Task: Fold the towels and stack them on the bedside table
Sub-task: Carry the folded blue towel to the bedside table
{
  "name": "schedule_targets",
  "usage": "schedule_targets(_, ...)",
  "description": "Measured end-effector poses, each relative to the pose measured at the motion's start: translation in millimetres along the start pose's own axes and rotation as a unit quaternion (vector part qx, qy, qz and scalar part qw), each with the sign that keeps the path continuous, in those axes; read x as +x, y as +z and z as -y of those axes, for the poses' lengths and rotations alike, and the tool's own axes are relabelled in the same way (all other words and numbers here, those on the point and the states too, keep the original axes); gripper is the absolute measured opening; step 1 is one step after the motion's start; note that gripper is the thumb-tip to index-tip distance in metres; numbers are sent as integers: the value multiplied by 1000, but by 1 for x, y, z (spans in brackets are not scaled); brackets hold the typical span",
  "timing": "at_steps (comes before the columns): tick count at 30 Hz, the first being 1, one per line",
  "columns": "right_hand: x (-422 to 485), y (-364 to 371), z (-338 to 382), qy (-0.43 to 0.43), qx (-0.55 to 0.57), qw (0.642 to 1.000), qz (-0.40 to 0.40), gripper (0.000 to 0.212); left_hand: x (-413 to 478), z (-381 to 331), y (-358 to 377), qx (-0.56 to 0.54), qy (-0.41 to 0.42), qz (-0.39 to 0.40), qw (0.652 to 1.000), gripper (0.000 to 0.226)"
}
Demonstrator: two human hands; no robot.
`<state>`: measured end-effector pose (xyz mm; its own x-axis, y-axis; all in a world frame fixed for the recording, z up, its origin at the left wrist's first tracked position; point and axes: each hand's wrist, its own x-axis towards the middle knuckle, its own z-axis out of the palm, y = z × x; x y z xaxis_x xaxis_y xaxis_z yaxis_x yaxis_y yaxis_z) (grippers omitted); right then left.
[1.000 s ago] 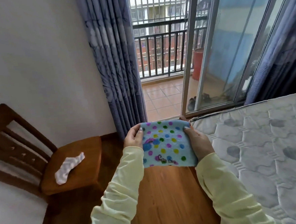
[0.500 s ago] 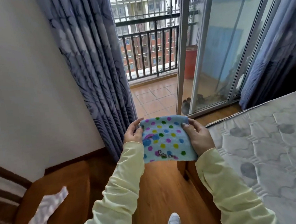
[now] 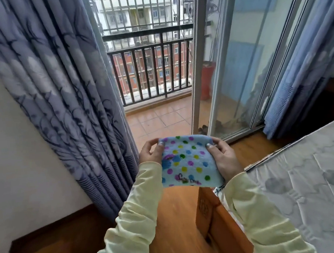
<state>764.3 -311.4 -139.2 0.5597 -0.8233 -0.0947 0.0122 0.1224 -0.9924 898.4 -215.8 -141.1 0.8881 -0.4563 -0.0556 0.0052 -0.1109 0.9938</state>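
Observation:
A small light-blue towel [image 3: 188, 162] with coloured polka dots hangs folded in the air in front of me, above the wooden floor. My left hand [image 3: 150, 153] pinches its upper left corner between thumb and fingers. At the upper right corner my right hand [image 3: 224, 158] pinches the towel the same way. Both arms wear pale yellow sleeves. No bedside table shows in this view.
A bare quilted mattress [image 3: 304, 176] on a wooden bed frame [image 3: 214, 221] fills the lower right. A blue patterned curtain [image 3: 61, 94] hangs at the left against a white wall. An open glass sliding door [image 3: 236, 62] leads onto a tiled balcony [image 3: 157, 119] with a black railing.
My view has swung right and up: the wooden chair with the white cloth has left the frame. Both hands keep hold of the dotted towel, now held over the floor by the bed.

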Motion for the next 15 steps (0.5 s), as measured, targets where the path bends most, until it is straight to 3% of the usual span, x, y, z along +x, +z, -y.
schedule_targets(10,125,-3,8,2,-7,997,-72,23,138,-5,76,10,20,105,994,20)
schedule_targets(15,202,11,9,0,2,986,-169,13,224,-19,115,49,26,180,982,24)
